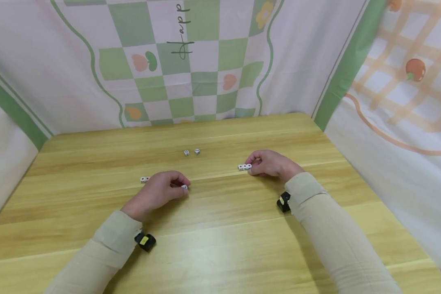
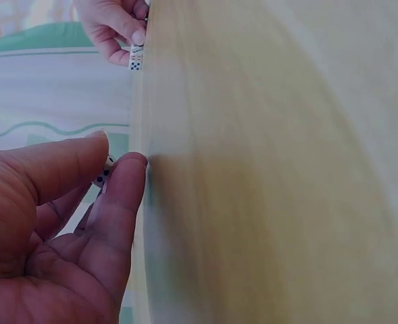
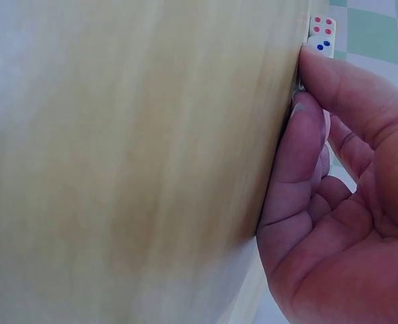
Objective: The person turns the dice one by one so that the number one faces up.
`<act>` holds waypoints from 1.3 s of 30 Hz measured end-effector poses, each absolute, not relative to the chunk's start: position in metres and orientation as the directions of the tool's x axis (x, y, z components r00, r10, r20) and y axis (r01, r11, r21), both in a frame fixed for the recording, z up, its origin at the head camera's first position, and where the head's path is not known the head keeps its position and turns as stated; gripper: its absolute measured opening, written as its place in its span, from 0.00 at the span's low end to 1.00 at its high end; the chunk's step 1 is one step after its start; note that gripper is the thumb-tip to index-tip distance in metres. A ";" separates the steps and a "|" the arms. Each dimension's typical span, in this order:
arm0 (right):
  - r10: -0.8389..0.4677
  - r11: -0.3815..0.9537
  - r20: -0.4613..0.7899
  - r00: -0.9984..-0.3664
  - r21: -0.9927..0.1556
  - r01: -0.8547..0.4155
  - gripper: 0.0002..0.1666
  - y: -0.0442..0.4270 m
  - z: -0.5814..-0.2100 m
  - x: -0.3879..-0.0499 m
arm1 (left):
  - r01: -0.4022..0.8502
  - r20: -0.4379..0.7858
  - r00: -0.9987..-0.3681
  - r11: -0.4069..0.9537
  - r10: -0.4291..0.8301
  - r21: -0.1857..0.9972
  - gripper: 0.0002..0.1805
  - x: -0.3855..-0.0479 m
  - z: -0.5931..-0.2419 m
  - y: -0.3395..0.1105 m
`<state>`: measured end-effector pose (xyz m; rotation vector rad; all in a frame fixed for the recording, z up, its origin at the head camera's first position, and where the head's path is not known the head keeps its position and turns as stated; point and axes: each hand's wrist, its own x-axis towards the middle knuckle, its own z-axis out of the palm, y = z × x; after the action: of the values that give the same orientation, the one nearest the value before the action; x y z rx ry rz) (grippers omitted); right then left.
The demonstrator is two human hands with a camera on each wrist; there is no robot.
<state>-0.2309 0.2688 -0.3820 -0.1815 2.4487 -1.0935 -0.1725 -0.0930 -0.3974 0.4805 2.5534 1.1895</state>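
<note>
My left hand (image 1: 161, 188) pinches a single white die (image 1: 184, 187) between thumb and fingertips, a little above the table or at its surface; I cannot tell which. In the left wrist view that die (image 2: 103, 177) is partly hidden by the fingers. Further right, my right hand (image 1: 270, 163) pinches the near end of a short row of white dice (image 1: 244, 167) on the table. In the right wrist view a die with red pips (image 3: 322, 27) stands beyond the thumb, beside one with blue pips. Other dice in the grip are covered by the fingers.
Two white dice (image 1: 144, 179) sit side by side left of my left hand, partly behind it. Toward the back, one loose die (image 1: 186, 152) lies near another die (image 1: 197, 151). The wooden table (image 1: 213, 245) ends at a patterned curtain (image 1: 202, 61).
</note>
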 end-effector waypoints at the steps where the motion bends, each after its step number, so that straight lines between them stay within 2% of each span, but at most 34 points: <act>1: -0.294 0.677 -0.348 -0.890 -0.734 0.063 0.20 0.269 -0.382 -0.231 | 0.177 -0.114 -0.905 0.607 0.409 0.775 0.05 -0.172 -0.397 -0.093; 12: -0.280 0.689 -0.347 -0.895 -0.721 0.064 0.16 0.268 -0.383 -0.232 | 0.137 -0.137 -0.911 0.601 0.388 0.788 0.04 -0.174 -0.400 -0.097; 21: -0.281 0.684 -0.340 -0.897 -0.727 0.061 0.16 0.268 -0.383 -0.232 | 0.168 -0.112 -0.911 0.603 0.398 0.780 0.04 -0.174 -0.399 -0.096; 30: -0.291 0.683 -0.334 -0.896 -0.729 0.050 0.17 0.269 -0.384 -0.231 | 0.177 -0.100 -0.910 0.593 0.403 0.786 0.08 -0.173 -0.400 -0.097; 39: -0.274 0.688 -0.345 -0.898 -0.722 0.067 0.15 0.270 -0.386 -0.233 | 0.182 -0.091 -0.914 0.600 0.395 0.779 0.06 -0.173 -0.399 -0.099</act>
<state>-0.2326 0.2700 -0.3860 -0.1605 2.4701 -1.0811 -0.1728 -0.0994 -0.3991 0.4737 2.5751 1.2121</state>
